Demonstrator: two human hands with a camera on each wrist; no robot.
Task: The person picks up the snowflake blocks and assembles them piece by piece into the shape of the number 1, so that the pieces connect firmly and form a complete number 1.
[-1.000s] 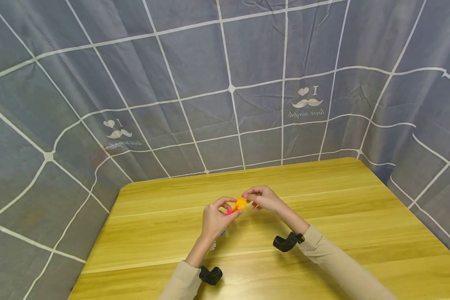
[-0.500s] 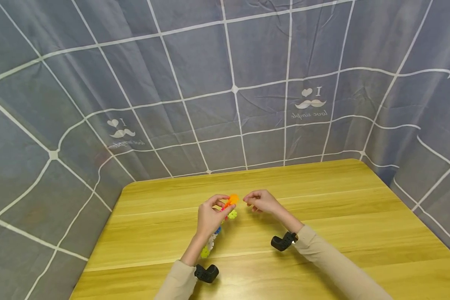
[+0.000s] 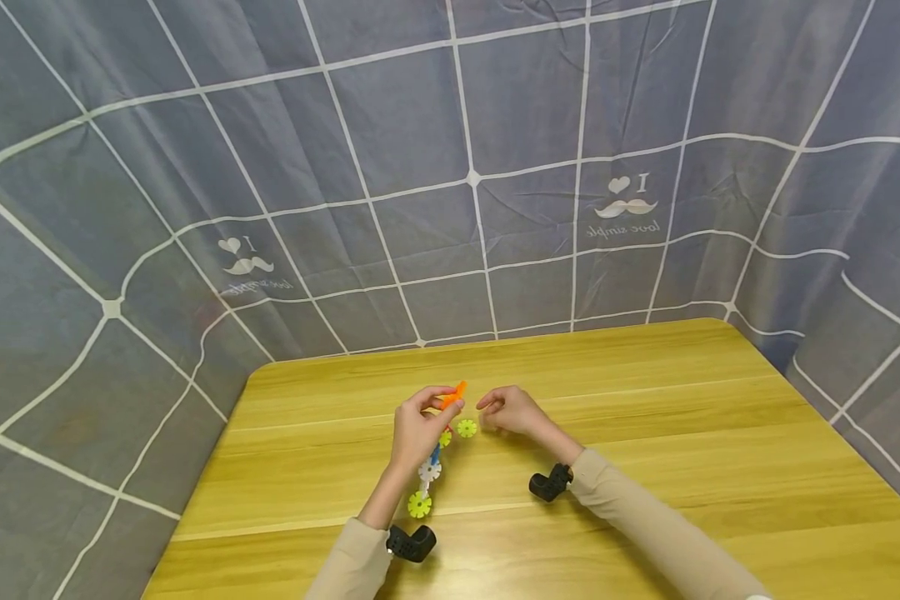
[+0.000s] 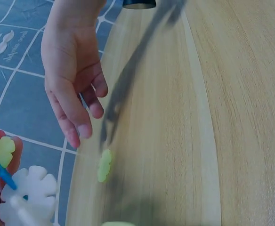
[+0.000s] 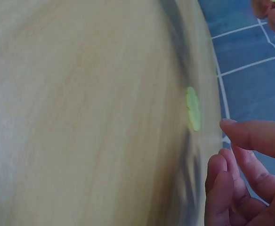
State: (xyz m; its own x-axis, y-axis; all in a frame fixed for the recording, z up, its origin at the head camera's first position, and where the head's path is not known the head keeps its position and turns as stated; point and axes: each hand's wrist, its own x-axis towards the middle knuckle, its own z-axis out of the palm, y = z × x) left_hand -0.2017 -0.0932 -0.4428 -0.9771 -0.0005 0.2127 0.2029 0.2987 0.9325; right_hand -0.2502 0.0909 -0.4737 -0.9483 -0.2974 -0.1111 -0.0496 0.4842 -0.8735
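Note:
My left hand [image 3: 414,435] pinches the orange end of a chain of interlocking flower-shaped plastic discs. The top orange disc [image 3: 460,390] stands edge-on above the fingertips. Below the hand the chain hangs toward me through pink, yellow-green, blue and white discs [image 3: 430,472] to a yellow-green disc [image 3: 419,505]. Partly hidden behind the fingers is the pink disc. A single yellow-green disc [image 3: 467,428] lies flat on the table. My right hand [image 3: 516,411] hovers just right of it, holding nothing, thumb and fingers apart in the right wrist view.
The wood-grain table [image 3: 645,392] runs under both hands. Behind it and at the sides hangs a grey curtain [image 3: 405,150] with white grid lines. Each wrist wears a black camera mount [image 3: 411,543].
My right hand has let go of the orange disc and moved down beside the loose yellow-green disc. My left hand has drawn slightly left, and the orange disc has turned edge-on.

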